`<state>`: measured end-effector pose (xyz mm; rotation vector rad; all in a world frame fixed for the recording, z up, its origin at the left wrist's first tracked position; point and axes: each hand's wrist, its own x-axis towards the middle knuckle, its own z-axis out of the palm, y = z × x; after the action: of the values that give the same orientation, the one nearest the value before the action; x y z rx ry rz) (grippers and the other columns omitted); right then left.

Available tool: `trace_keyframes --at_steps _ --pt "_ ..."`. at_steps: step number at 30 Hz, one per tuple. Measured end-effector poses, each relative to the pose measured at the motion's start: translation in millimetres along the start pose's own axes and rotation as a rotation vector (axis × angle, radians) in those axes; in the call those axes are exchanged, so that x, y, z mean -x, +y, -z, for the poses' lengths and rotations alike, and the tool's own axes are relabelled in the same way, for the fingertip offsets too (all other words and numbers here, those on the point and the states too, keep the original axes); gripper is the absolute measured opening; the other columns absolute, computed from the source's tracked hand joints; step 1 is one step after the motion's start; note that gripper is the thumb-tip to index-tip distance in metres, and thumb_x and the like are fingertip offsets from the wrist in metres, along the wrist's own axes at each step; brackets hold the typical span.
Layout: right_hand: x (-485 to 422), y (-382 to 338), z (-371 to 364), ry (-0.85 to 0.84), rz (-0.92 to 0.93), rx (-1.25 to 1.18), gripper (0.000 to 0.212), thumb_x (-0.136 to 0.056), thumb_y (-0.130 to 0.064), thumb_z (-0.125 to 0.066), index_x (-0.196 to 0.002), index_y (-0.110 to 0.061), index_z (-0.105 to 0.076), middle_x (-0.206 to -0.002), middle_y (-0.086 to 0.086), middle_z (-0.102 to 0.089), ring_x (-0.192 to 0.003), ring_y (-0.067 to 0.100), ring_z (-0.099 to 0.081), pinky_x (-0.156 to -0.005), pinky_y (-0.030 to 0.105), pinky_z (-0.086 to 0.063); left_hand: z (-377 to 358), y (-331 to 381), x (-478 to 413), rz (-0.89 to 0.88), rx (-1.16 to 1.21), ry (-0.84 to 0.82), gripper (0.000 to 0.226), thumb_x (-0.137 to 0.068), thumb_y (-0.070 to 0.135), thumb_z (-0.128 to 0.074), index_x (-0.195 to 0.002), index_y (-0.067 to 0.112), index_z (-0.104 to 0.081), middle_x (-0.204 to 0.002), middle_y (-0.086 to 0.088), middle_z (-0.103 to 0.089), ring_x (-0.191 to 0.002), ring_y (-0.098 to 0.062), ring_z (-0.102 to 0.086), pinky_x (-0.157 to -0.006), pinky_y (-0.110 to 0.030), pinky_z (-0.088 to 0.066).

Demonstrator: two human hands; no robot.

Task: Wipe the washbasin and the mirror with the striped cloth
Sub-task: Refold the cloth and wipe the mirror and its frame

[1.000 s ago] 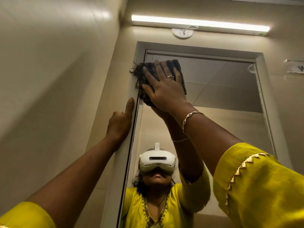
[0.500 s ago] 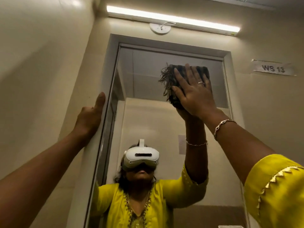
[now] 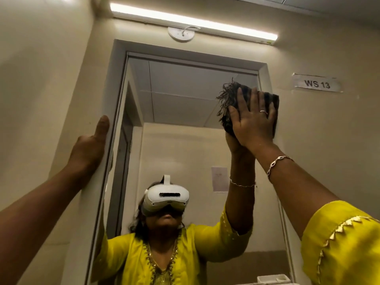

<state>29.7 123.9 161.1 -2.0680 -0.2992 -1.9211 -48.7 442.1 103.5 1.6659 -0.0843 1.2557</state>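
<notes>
Your left hand (image 3: 90, 149) rests on the left side of the mirror frame (image 3: 116, 95), thumb up. It holds nothing I can see. Its other fingers are hidden, so I cannot tell how they bend.

A second ago the cloth (image 3: 229, 93) was at the top left of the mirror (image 3: 185, 95). Now it has slid across to the top right edge. Your right hand (image 3: 253, 122) presses it flat on the glass, fingers straight and spread, not curled round it.

So I think the top strip is done. The lower glass is still to do, and the washbasin is not in view.

The glass looks smooth. A long light (image 3: 193, 19) glows above, and a sign (image 3: 316, 84) sits on the right wall.
</notes>
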Motion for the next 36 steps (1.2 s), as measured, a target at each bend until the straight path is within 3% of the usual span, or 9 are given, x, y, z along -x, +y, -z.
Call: trace_keyframes --at_steps 4,8,11,22,32,36 --pt "6.4 -25.6 0.1 -0.014 -0.052 -0.032 0.056 -0.099 -0.045 -0.019 -0.149 -0.027 -0.001 -0.158 0.013 0.005 -0.145 0.029 0.006 -0.115 0.048 0.005 -2.7 18.5 22.3 -0.097 -0.019 0.028 0.073 -0.080 0.075 -0.027 -0.071 0.006 -0.051 -0.077 -0.023 -0.051 -0.071 -0.034 -0.050 -0.073 -0.045 -0.044" --pt "11.6 -64.1 -0.1 -0.007 -0.021 -0.064 0.057 -0.099 -0.045 -0.019 -0.149 -0.026 -0.001 -0.158 0.013 0.006 -0.145 0.031 0.007 -0.114 0.049 0.005 -3.4 19.7 24.7 -0.087 -0.006 0.047 0.069 -0.082 0.072 -0.027 -0.078 0.008 -0.052 -0.079 -0.021 -0.051 -0.072 -0.032 -0.049 -0.072 -0.044 -0.043" --pt "17.3 -101.8 -0.3 0.016 0.051 -0.093 0.058 -0.099 -0.045 -0.020 -0.149 -0.024 -0.001 -0.157 0.014 0.005 -0.145 0.031 0.007 -0.114 0.049 0.006 -3.3 19.9 25.8 -0.084 -0.018 0.043 0.070 -0.083 0.071 -0.027 -0.075 0.007 -0.052 -0.077 -0.022 -0.051 -0.072 -0.032 -0.050 -0.072 -0.047 -0.046" --pt "21.4 -213.1 -6.9 -0.011 0.223 -0.152 0.058 -0.098 -0.046 -0.017 -0.149 -0.023 0.000 -0.157 0.016 0.010 -0.144 0.031 0.013 -0.113 0.051 0.011 -5.3 21.5 28.5 -0.113 -0.017 0.079 0.063 -0.090 0.060 -0.022 -0.062 0.009 -0.046 -0.061 -0.011 -0.045 -0.067 -0.029 -0.048 -0.068 -0.038 -0.040" --pt "35.3 -184.4 -11.6 0.039 0.378 -0.194 0.056 -0.097 -0.048 -0.022 -0.148 -0.030 -0.012 -0.158 0.010 -0.003 -0.145 0.026 0.003 -0.114 0.044 0.009 -3.2 23.5 28.3 -0.138 -0.030 0.082 0.062 -0.092 0.057 -0.022 -0.060 0.010 -0.046 -0.057 -0.008 -0.043 -0.060 -0.025 -0.044 -0.067 -0.037 -0.039" --pt "37.8 -151.5 -14.1 0.068 0.354 -0.192 0.057 -0.093 -0.049 -0.022 -0.147 -0.030 -0.017 -0.158 0.009 -0.009 -0.146 0.027 -0.002 -0.115 0.044 0.004 -3.2 22.7 27.4 -0.129 -0.051 0.064 0.064 -0.091 0.061 -0.021 -0.070 0.007 -0.051 -0.072 -0.019 -0.051 -0.070 -0.030 -0.050 -0.074 -0.046 -0.048"
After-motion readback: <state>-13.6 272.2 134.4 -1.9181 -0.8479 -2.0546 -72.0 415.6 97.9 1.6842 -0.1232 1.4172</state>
